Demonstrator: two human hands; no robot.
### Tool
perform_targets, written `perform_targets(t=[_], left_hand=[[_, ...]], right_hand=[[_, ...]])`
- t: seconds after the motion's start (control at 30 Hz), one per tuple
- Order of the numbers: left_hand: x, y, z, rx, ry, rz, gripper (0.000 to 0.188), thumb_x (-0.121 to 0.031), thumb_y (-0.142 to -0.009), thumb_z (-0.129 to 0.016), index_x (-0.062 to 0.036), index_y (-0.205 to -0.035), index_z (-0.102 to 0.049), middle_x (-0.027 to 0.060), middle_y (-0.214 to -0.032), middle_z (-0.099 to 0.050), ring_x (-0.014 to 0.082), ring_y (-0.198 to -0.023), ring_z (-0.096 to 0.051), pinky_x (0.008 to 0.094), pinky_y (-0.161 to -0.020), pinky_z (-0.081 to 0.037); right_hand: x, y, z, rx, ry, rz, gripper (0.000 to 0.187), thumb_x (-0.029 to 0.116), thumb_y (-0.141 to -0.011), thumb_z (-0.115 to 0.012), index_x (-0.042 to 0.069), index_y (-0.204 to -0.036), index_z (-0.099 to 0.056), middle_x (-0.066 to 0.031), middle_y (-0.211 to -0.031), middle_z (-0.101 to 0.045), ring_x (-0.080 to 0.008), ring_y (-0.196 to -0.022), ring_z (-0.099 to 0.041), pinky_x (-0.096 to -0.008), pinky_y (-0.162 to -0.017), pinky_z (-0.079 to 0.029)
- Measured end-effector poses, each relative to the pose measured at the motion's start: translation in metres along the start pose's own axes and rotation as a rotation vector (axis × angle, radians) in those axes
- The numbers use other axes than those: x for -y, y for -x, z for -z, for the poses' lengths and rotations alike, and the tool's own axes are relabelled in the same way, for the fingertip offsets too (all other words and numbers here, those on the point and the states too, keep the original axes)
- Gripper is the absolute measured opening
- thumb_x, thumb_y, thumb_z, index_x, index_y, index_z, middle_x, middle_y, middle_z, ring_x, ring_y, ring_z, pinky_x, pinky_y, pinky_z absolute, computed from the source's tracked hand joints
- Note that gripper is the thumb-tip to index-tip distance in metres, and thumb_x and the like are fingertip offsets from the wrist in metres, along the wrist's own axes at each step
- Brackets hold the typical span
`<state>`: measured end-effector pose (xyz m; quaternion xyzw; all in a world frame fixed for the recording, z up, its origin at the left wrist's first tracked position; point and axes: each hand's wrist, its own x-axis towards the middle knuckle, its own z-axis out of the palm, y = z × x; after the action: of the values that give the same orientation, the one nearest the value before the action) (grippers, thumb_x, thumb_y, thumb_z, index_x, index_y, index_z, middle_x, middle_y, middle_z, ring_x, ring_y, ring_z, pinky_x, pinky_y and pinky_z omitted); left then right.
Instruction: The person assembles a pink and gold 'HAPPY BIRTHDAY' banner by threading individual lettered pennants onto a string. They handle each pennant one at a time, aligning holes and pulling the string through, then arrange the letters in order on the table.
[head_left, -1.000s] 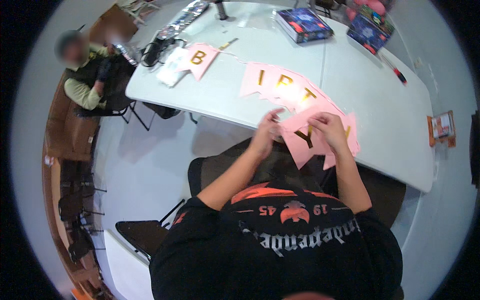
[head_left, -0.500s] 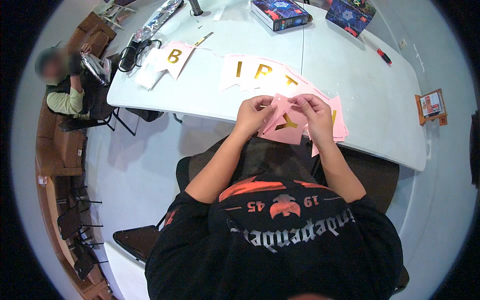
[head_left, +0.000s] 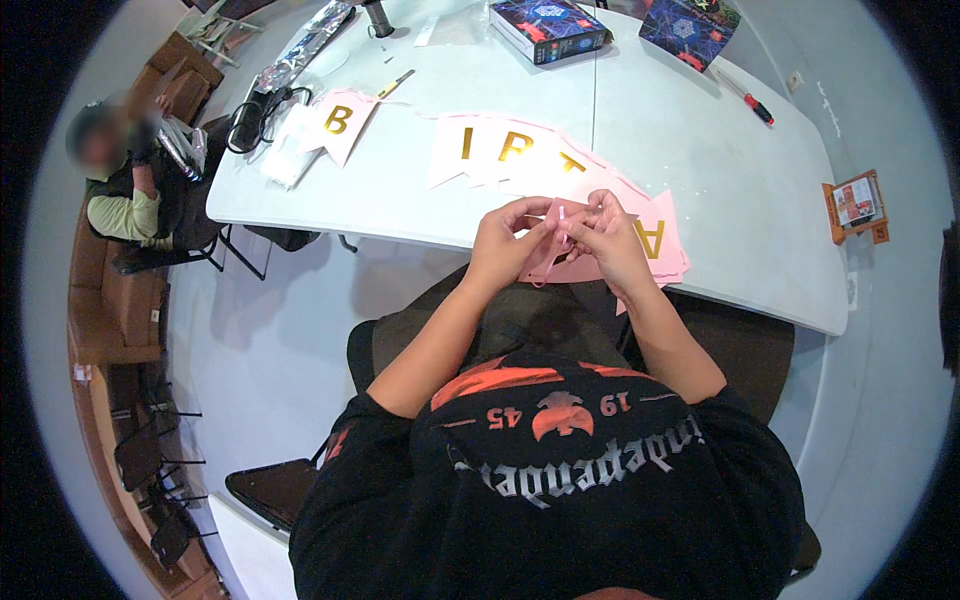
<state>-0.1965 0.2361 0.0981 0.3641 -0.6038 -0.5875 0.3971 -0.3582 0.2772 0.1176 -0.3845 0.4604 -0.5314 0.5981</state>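
At the table's near edge, my left hand (head_left: 512,243) pinches the top of a pink pennant card (head_left: 538,268), its fingers closed on it. Close beside it, my right hand (head_left: 612,245) is closed with thumb and fingers on a thin pink ribbon (head_left: 562,214) at the card's top. The fingers hide most of the card and its gold letter. Under and beside my right hand lie more pink pennant cards (head_left: 668,225) with gold letters. Beyond my hands, a row of pennants (head_left: 448,150) curves over the tabletop, and a separate pennant (head_left: 355,138) lies to the left.
On the white table (head_left: 740,200) are a yellow cutter (head_left: 397,82), a black cable (head_left: 240,130), a dark blue box (head_left: 550,30), another blue box (head_left: 690,32) and a red-and-black screwdriver (head_left: 758,107). A seated person (head_left: 125,215) is at the far left.
My right hand has moved left, closer to my left hand. The pennant card has tilted so its letter is mostly covered, and the ribbon now shows between my fingers. The view has shifted slightly.
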Motion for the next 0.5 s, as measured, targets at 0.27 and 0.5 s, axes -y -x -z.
perform_targets(t=[0.27, 0.5], left_hand=[[-0.0023, 0.0015, -0.0024, 0.01, -0.021, -0.03, 0.027, -0.013, -0.082, -0.064, -0.0001, -0.106, -0.062, 0.006, -0.09, -0.066, 0.0117, -0.078, -0.062, 0.0255, -0.068, -0.049], [-0.0024, 0.0028, -0.0054, 0.033, -0.007, -0.039, 0.029, -0.012, -0.082, -0.063, -0.0011, -0.109, -0.061, 0.006, -0.094, -0.066, 0.0124, -0.083, -0.062, 0.026, -0.071, -0.049]], right_hand=[[0.0052, -0.0002, 0.0033, -0.022, -0.066, -0.089, 0.028, 0.004, -0.084, -0.058, 0.012, -0.096, -0.033, -0.0076, -0.078, -0.061, -0.0128, -0.063, -0.06, -0.0207, -0.048, -0.047], [0.0008, -0.0013, 0.0075, -0.034, -0.124, -0.084, 0.03, 0.006, -0.084, -0.059, 0.012, -0.097, -0.033, -0.0082, -0.079, -0.061, -0.0122, -0.061, -0.059, -0.0201, -0.046, -0.046]])
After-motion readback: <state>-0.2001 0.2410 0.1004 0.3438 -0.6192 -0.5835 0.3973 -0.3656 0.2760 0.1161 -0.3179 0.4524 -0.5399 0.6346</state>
